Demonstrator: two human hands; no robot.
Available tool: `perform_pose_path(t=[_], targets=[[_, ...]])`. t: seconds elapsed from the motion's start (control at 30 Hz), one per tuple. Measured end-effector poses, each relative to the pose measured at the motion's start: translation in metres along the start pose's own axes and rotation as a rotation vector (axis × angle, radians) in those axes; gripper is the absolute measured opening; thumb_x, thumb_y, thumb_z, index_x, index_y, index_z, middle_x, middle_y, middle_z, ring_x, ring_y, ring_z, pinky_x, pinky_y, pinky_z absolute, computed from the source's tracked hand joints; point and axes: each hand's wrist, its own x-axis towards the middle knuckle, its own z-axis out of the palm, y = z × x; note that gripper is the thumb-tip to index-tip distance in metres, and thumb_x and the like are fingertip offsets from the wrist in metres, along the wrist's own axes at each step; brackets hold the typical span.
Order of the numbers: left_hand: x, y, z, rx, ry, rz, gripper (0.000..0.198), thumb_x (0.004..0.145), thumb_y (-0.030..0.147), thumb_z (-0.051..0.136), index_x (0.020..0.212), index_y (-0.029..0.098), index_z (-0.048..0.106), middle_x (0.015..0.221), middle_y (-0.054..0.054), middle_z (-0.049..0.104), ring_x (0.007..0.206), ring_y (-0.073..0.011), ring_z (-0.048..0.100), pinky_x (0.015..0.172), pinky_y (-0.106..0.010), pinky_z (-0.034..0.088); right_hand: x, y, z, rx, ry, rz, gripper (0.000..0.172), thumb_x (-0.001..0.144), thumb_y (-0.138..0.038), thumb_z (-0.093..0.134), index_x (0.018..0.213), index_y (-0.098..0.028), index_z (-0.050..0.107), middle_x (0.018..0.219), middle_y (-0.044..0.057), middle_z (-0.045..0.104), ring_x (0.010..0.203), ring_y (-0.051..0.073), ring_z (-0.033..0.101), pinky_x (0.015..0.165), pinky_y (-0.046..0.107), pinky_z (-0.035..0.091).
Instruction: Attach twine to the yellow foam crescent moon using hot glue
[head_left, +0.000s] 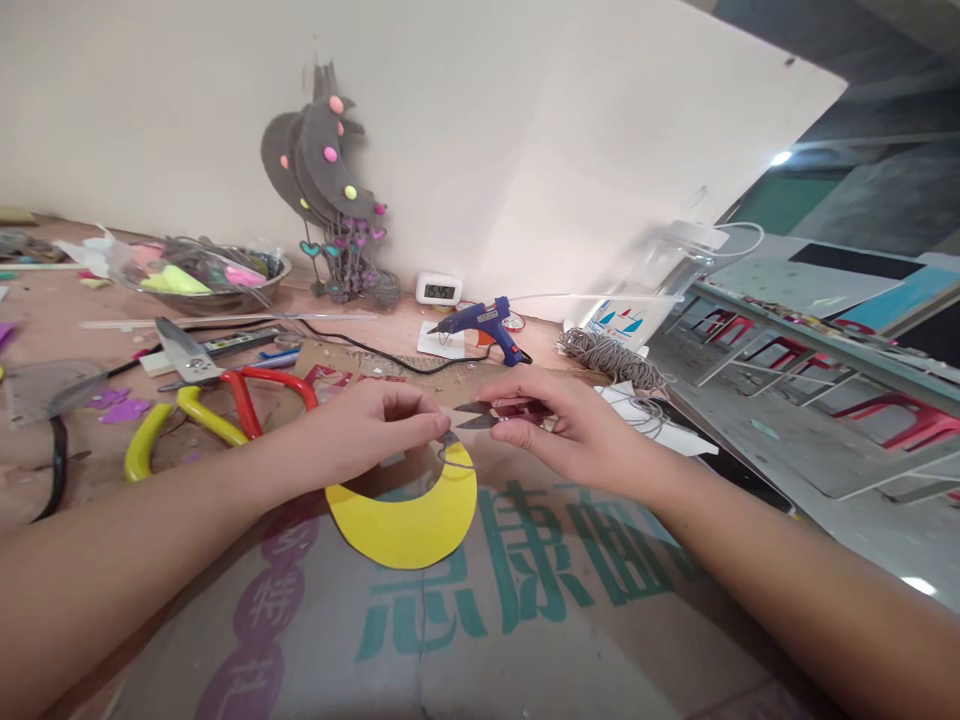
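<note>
Ok so, starting at the far left of the table [52,325]: there's a clear plastic protractor-looking thing [45,390], and a few purple cutouts [120,405] just beside it. Behind those sits a metal bowl [217,295] full of colourful scraps. In front of the bowl is a big pair of shears [210,400] with one yellow and one red handle, lying flat.

The left hand [367,425] comes in over a printed cardboard sheet [525,640]. Its fingers [427,425] are pinched shut on the upper tip of a yellow crescent [409,525], which hangs down from the pinch just above the cardboard. A thin grey thread [450,458] loops right at that tip.

Back against the wall above the hands, some grey crescents [322,165] with coloured dots stand propped up. A small digital clock [439,290] and a blue glue gun [484,325] sit to their right.

The right hand [577,430] is nearly touching the left one. Its fingers [525,435] are closed around a small pair of snips [487,413], with the blades pointing left at the pinched tip. I can't really tell if the blades are on the thread or just next to it.

Further right there's a coil of grey cord [607,360] and a clear plastic tub [652,280] at the table edge.
</note>
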Motion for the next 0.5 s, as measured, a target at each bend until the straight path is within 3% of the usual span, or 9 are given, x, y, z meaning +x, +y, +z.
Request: perform_pose_path(t=[0.23,0.5], targets=[[-0.0013,0.0004,-0.0005,-0.011,-0.002,-0.004,0.037,0.075,0.053,0.048,0.069,0.019,0.057,0.052,0.003,0.052,0.043,-0.0088,0.046,0.037,-0.018,0.027,0.0017,0.0019,-0.0101,-0.139,-0.029,-0.075,0.020,0.083,-0.028,0.052,0.097,-0.017,0.062,0.086,0.005,0.065,0.075,0.013,0.056,0.066,0.024,0.043],[-0.0007,-0.0002,0.0017,-0.019,-0.003,-0.001,0.036,0.075,0.053,0.048,0.068,0.019,0.055,0.052,0.003,0.052,0.043,-0.0088,0.046,0.037,-0.018,0.026,0.0009,0.0044,-0.0057,-0.202,-0.025,-0.093,0.021,0.084,-0.029,0.051,0.099,-0.018,0.061,0.086,0.005,0.065,0.074,0.014,0.056,0.066,0.024,0.041]])
